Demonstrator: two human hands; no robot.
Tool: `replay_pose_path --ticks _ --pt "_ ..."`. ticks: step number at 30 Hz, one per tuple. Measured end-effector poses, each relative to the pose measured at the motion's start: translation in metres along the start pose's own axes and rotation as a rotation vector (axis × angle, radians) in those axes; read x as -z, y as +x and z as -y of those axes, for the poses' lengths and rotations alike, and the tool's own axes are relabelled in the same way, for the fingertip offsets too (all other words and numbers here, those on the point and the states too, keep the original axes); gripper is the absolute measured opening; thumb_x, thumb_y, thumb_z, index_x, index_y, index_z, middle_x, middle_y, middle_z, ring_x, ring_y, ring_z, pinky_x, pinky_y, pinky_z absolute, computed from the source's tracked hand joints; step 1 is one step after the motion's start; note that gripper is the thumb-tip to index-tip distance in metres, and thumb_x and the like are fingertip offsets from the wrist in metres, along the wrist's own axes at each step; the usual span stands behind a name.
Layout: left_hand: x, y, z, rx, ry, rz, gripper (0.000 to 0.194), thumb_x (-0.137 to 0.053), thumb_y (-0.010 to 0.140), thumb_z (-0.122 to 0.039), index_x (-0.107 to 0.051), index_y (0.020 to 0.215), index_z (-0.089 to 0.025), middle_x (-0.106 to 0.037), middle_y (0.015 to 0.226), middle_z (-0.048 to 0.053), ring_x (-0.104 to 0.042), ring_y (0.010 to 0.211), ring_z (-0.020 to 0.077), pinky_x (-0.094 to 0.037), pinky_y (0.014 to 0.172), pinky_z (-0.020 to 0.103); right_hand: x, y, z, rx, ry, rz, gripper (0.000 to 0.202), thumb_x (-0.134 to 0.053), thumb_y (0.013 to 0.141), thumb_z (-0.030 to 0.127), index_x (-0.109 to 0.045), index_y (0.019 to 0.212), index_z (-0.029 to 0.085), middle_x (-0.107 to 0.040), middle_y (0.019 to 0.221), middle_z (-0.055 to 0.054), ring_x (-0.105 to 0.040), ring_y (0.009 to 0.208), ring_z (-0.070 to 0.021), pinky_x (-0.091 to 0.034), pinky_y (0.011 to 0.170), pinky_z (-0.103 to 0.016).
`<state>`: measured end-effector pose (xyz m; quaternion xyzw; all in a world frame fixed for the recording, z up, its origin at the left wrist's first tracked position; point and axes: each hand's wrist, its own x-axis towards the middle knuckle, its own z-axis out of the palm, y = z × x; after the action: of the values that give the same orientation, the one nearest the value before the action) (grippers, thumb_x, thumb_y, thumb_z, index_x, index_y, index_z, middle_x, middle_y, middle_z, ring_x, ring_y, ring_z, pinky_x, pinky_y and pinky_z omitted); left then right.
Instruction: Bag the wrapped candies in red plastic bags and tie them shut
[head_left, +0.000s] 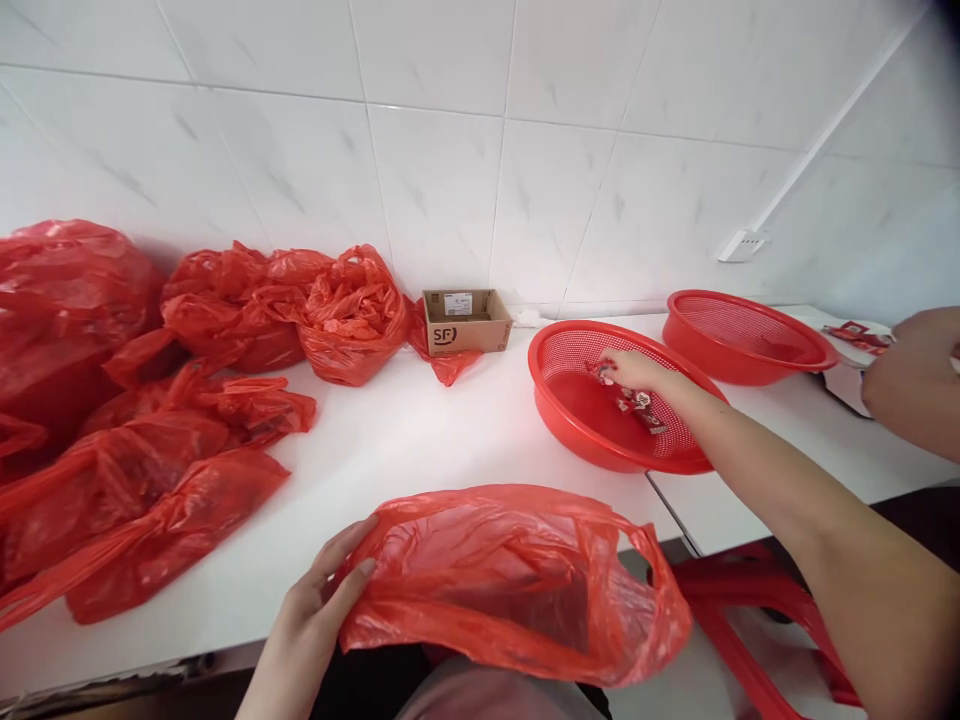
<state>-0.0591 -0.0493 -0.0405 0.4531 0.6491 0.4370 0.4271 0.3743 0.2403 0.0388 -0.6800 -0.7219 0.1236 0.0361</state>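
My left hand [319,590] pinches the left rim of a red plastic bag [487,590], thumb inside and fingers along the outer edge. The bag's mouth gapes open at the table's front edge, and its handle loop hangs at the right. My right hand [626,370] reaches down into a red mesh basket [574,435]. Its fingers are closed at the tips around small printed packets [600,371], partly hidden by the hand. Several more small printed packets [643,401] lie on the basket's floor just below my hand.
Filled red plastic bags [352,320] crowd the left of the white table [420,440]. An open cardboard box [469,335] stands near the wall. Behind at right sits a second red basket [750,365]. Another person's arm [915,380] is at far right, above a red stool [750,620].
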Motion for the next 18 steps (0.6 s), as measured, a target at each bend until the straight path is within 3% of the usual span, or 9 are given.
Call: replay_pose_path --ticks 2,4,7,9,11,14,18 --pt "-0.003 0.005 -0.002 -0.004 0.004 -0.008 0.057 -0.059 0.083 -0.057 -0.061 0.130 -0.026 -0.059 0.137 0.007 -0.047 0.133 0.0306 -0.044 0.106 0.044 0.012 -0.001 0.001 -0.012 0.076 -0.041 0.029 -0.045 0.091 0.026 -0.056 0.116 0.014 -0.067 0.106 -0.014 -0.066 0.091 -0.0214 -0.053 0.076 -0.032" --pt "-0.007 0.010 -0.006 0.003 0.003 -0.001 0.058 -0.060 0.081 -0.057 -0.061 0.130 -0.026 -0.054 0.142 0.006 -0.045 0.135 0.0291 -0.039 0.110 0.043 0.025 -0.011 0.013 0.018 0.308 -0.039 0.029 -0.040 0.094 0.027 -0.050 0.119 0.015 -0.065 0.110 -0.013 -0.067 0.090 -0.0185 -0.056 0.073 -0.029" --pt "-0.017 0.017 -0.017 0.023 -0.001 0.026 0.059 -0.063 0.079 -0.057 -0.060 0.131 -0.027 -0.051 0.145 0.005 -0.045 0.134 0.0263 -0.035 0.113 0.041 0.037 -0.051 0.056 0.175 0.851 0.071 0.027 -0.045 0.091 0.028 -0.048 0.117 0.020 -0.065 0.110 -0.008 -0.069 0.083 -0.0172 -0.058 0.068 -0.030" --pt "-0.025 0.022 -0.023 0.008 0.018 0.029 0.061 -0.062 0.080 -0.056 -0.058 0.133 -0.026 -0.049 0.145 0.006 -0.044 0.134 0.0256 -0.034 0.113 0.039 0.036 -0.090 0.093 0.308 0.959 0.181 0.030 -0.046 0.090 0.029 -0.047 0.120 0.023 -0.066 0.103 -0.006 -0.069 0.078 -0.0182 -0.057 0.061 -0.030" --pt "-0.033 0.026 -0.027 -0.030 0.041 0.021 0.062 -0.062 0.081 -0.053 -0.055 0.136 -0.024 -0.046 0.146 0.008 -0.045 0.133 0.0261 -0.037 0.110 0.038 0.024 -0.129 0.128 0.447 0.859 0.276 0.026 -0.043 0.092 0.033 -0.051 0.115 0.025 -0.067 0.097 -0.003 -0.068 0.073 -0.0163 -0.054 0.059 -0.028" --pt "-0.040 0.028 -0.026 -0.088 0.085 0.012 0.061 -0.060 0.083 -0.048 -0.052 0.138 -0.022 -0.043 0.146 0.010 -0.045 0.132 0.0256 -0.039 0.108 0.036 -0.009 -0.166 0.158 0.589 0.428 0.310 0.022 -0.039 0.093 0.029 -0.055 0.109 0.028 -0.067 0.086 0.001 -0.063 0.068 -0.0139 -0.047 0.057 -0.025" --pt "-0.043 0.024 -0.020 -0.177 0.190 -0.009 0.061 -0.057 0.083 -0.037 -0.047 0.142 -0.022 -0.041 0.145 0.008 -0.039 0.137 0.0234 -0.034 0.112 0.035 -0.052 -0.162 0.156 0.607 0.062 0.296 0.012 -0.049 0.086 0.022 -0.060 0.090 0.025 -0.068 0.074 0.003 -0.061 0.061 -0.0132 -0.040 0.050 -0.021"
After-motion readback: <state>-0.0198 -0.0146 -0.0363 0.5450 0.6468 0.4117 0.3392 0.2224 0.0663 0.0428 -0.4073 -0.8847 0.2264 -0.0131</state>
